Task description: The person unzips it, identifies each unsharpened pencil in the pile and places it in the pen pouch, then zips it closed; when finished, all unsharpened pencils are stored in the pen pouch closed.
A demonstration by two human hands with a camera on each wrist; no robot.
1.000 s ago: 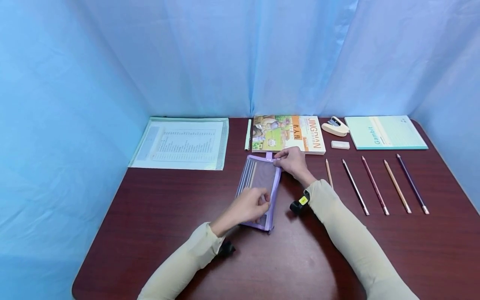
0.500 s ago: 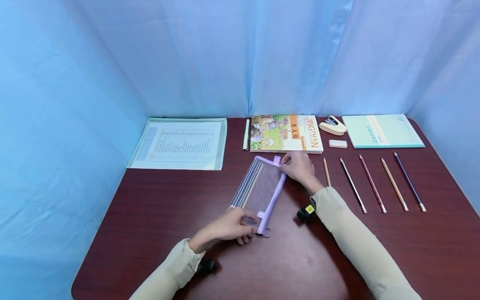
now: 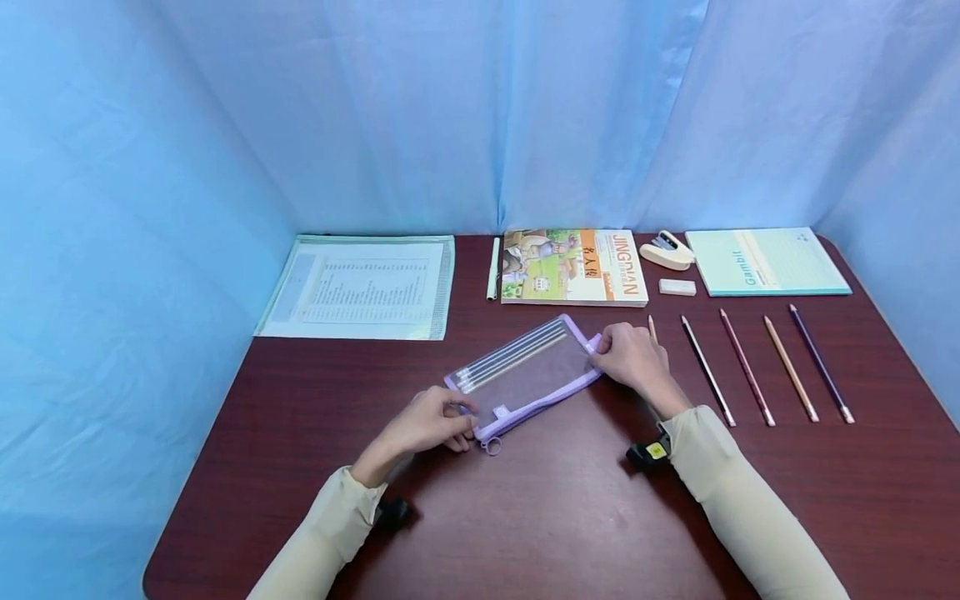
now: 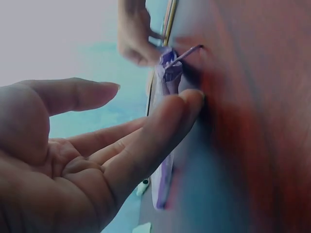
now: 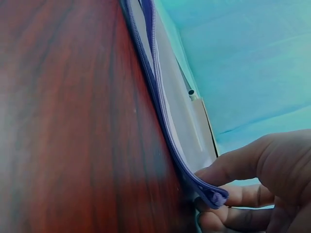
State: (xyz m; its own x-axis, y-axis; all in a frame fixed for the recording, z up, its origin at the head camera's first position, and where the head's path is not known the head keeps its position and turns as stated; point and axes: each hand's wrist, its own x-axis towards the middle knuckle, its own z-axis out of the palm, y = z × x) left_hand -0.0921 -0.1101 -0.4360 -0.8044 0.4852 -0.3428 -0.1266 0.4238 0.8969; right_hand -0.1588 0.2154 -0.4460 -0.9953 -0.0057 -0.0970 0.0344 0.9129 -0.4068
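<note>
Blue curtains close round a dark red table (image 3: 570, 517), where a purple mesh pencil pouch (image 3: 525, 375) lies slantwise, just in front of the picture book (image 3: 573, 267). At the pouch's near-left end the left hand (image 3: 431, 421) rests with relaxed, straight fingers touching it; at its far-right end the right hand (image 3: 633, 358) pinches the corner. Right of the pouch lie five coloured pencils (image 3: 746, 367), behind them an eraser (image 3: 677, 287) and stapler (image 3: 666, 250)
</note>
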